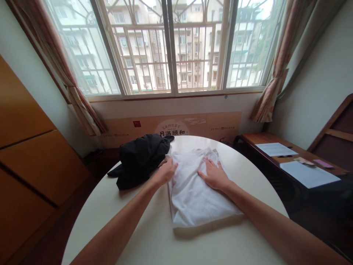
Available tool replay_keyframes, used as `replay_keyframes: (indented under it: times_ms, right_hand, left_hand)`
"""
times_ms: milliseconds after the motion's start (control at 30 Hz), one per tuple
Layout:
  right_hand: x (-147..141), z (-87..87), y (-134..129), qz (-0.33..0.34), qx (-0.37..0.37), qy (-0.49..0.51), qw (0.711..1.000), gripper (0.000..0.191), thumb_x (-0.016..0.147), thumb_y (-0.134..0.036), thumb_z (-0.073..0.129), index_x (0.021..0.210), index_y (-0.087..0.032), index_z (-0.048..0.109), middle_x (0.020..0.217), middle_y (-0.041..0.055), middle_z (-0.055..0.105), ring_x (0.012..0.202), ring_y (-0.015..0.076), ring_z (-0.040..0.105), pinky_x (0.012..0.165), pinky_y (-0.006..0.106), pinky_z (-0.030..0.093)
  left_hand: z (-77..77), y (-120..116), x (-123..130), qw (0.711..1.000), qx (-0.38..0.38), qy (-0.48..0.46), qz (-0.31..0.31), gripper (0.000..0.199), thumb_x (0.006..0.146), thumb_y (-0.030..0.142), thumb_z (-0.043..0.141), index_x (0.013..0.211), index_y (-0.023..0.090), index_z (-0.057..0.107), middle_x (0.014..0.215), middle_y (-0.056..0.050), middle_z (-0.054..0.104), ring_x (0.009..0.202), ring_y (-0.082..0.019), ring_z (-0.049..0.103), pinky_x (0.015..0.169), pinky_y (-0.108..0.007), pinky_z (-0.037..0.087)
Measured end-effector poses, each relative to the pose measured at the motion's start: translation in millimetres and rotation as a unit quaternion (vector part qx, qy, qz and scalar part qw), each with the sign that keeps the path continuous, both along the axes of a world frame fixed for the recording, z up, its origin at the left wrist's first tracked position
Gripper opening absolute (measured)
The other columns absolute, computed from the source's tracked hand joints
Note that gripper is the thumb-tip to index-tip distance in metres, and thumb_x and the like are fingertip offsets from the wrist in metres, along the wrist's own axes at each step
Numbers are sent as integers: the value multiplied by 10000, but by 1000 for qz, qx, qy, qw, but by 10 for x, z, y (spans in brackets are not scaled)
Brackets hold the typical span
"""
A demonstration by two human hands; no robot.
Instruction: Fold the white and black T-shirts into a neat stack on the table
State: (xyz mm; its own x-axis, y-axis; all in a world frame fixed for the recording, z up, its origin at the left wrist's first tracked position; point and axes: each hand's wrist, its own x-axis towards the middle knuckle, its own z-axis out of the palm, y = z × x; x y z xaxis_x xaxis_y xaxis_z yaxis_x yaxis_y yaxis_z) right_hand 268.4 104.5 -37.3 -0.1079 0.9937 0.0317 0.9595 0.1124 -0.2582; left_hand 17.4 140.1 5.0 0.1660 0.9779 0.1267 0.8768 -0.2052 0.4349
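Left hand (164, 173): open, fingers slightly curled; rests at the left edge of the white T-shirt, its fingertips just beside the black garment. No grip on either item is visible.

Right hand (214, 176): open, fingers spread, palm down; lies flat on the upper right of the white T-shirt. It has hold of nothing.

White T-shirt (197, 191): folded and lying flat near the middle of the desk, with the collar toward the far edge. A pale flat layer (206, 227) shows beneath its near edge; its material cannot be determined.

Black garment (140, 160): crumpled in a loose heap toward the far left edge of the desk, touching the left side of the white T-shirt.

Desk (138, 232): round, cream-coloured top.

Right of desk: wooden side table (264, 139) carrying two white paper sheets (309, 175) and a pen (284, 156).

Left of desk: wooden cabinet (33, 147).

Beyond desk: printed beige panel (220, 125) below a barred window (171, 48), with curtains (268, 92) tied back at the right side.
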Motion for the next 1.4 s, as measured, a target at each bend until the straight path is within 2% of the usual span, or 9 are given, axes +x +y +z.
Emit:
replay_keyframes:
  times_ms: [167,333,467,567,667,833,1100,1233,1400]
  right_hand:
    - [27,-11,4,-4,-4,-4,1000,812,1069,-621,312,1690,-100,259,1753,208,197,1636,324,154,1288,617,27]
    - [95,23,63,-62,-26,-1,998,779,1051,-706,307,1699,-275,275,1771,202,136,1639,389,67,1233,721,73]
    - [134,-2,123,-76,-22,-15,997,801,1063,-662,312,1703,-182,257,1768,208,140,1644,350,76,1280,624,56]
    - [148,-49,148,-61,-12,-28,998,808,1075,-618,280,1695,-100,242,1767,192,154,1647,301,91,1303,559,55]
    - [168,-73,169,-64,-23,-35,997,838,1071,-620,271,1693,-61,215,1767,191,139,1645,311,98,1302,569,80]
    - [126,24,94,-57,1,-53,997,825,1071,-566,296,1670,0,245,1750,224,192,1639,327,131,1310,535,60]
    - [-499,53,-497,146,13,26,989,822,1052,-657,339,1688,-138,294,1742,203,241,1633,357,160,1298,576,83]
    - [-506,21,-444,109,9,11,994,862,1018,-725,404,1703,-219,265,1756,196,206,1634,406,102,1272,643,30]
    - [-241,40,-141,52,-7,-9,999,850,1005,-758,406,1699,-285,273,1765,188,182,1636,404,84,1237,709,39]
  left_hand:
    - [-49,450,271,994,-20,63,89,763,1035,589,373,1629,111,357,1508,-279,573,1439,-478,467,1162,-628,328]
    - [-22,403,529,985,32,109,134,720,972,207,427,1653,19,291,1653,-281,393,1472,-467,407,1206,-596,281]
    - [-76,40,851,984,127,125,-5,731,970,194,412,1688,148,290,1771,-124,208,1621,-383,159,1291,-549,146]
    - [-201,-120,977,985,65,124,-102,658,1043,414,373,1663,195,366,1742,-104,304,1620,-359,200,1299,-532,157]
    - [-308,-46,866,987,-8,142,-79,695,1061,510,305,1657,156,365,1742,-148,280,1624,-352,201,1301,-552,139]
    - [-377,198,486,989,-2,144,34,678,1061,439,322,1655,114,338,1746,-195,223,1625,-348,205,1293,-602,142]
    - [-432,319,233,997,72,-12,-24,571,989,108,289,1505,20,517,1611,-210,497,1546,-226,408,1299,-374,275]
    - [-379,335,127,987,121,-101,13,520,1013,147,289,1464,122,545,1508,-162,612,1435,-229,546,1252,-407,377]
    - [-389,286,126,985,116,-116,49,517,1045,260,345,1502,36,435,1500,-243,582,1417,-289,553,1200,-395,414]
